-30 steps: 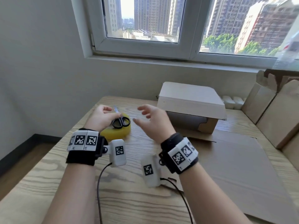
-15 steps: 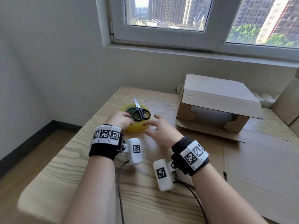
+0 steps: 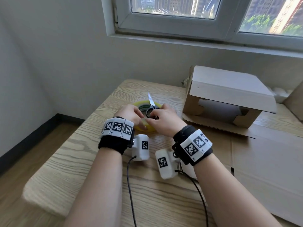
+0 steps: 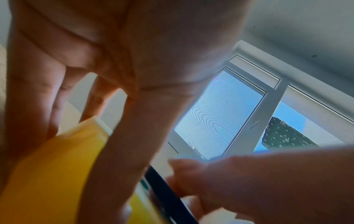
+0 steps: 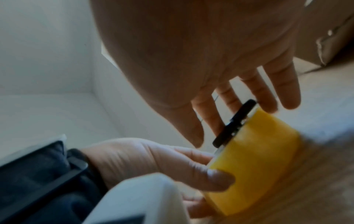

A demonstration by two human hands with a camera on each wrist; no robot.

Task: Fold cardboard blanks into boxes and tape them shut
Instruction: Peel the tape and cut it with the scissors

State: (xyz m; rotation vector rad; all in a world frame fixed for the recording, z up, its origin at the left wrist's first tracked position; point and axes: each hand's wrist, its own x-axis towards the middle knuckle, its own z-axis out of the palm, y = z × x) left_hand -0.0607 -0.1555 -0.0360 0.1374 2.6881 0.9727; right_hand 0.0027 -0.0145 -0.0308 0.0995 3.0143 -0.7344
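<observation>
A yellow tape roll (image 3: 141, 104) lies flat on the wooden table (image 3: 78, 161), with black-handled scissors (image 3: 151, 102) resting on top of it. My left hand (image 3: 131, 113) grips the roll's side, thumb and fingers curled round the yellow band (image 5: 258, 151). My right hand (image 3: 164, 119) reaches over the roll with nearly straight fingers (image 5: 268, 91) touching the scissors' handle (image 5: 235, 121). A half-folded cardboard box (image 3: 229, 89) stands behind to the right, its front side gaping. It rests on a flat cardboard blank (image 3: 270, 161).
The table's left edge (image 3: 91, 115) drops to the floor beside a white wall. More cardboard (image 3: 295, 102) leans at the far right. Wrist-camera cables (image 3: 131, 185) trail across the near table. A window sill runs above the box.
Both hands have closed in on the tape roll: the left now grips its side and the right has come down onto the scissors. The head view has swung left and tilted down.
</observation>
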